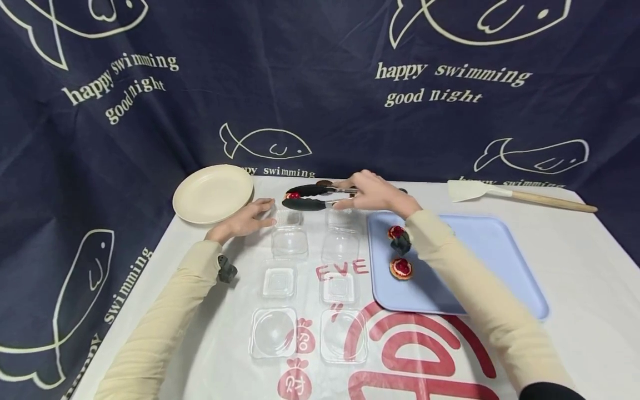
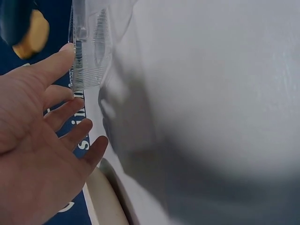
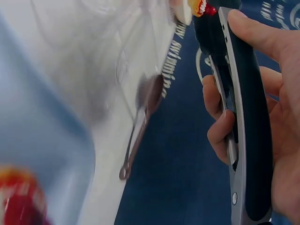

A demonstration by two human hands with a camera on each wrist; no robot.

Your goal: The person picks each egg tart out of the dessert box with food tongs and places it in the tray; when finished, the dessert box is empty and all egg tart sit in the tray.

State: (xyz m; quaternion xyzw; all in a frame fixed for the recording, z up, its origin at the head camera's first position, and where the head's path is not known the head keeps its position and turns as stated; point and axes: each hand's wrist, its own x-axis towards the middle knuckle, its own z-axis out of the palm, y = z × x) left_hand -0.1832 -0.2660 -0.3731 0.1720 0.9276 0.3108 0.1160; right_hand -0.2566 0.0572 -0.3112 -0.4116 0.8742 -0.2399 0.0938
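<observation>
My right hand [image 1: 372,191] grips black-and-metal tongs [image 1: 306,205], which pinch a small tart with red topping [image 1: 293,195]. The tart hangs above the far left clear plastic container [image 1: 290,243], whose lid is raised. Beside that container, my left hand [image 1: 244,220] has its fingers spread. In the left wrist view, its thumb and index finger lie at the edge of the ridged clear plastic [image 2: 91,65]; whether they press on it I cannot tell. The right wrist view shows fingers and thumb around the tongs' handles [image 3: 253,122].
Two red-topped tarts, one [image 1: 401,269] nearer me, lie on a blue tray [image 1: 480,266] at right. More clear containers [image 1: 274,333] stand in the middle. A cream plate [image 1: 213,194] is back left, a spatula [image 1: 467,190] back right. A brown spoon [image 3: 152,96] lies near the far edge.
</observation>
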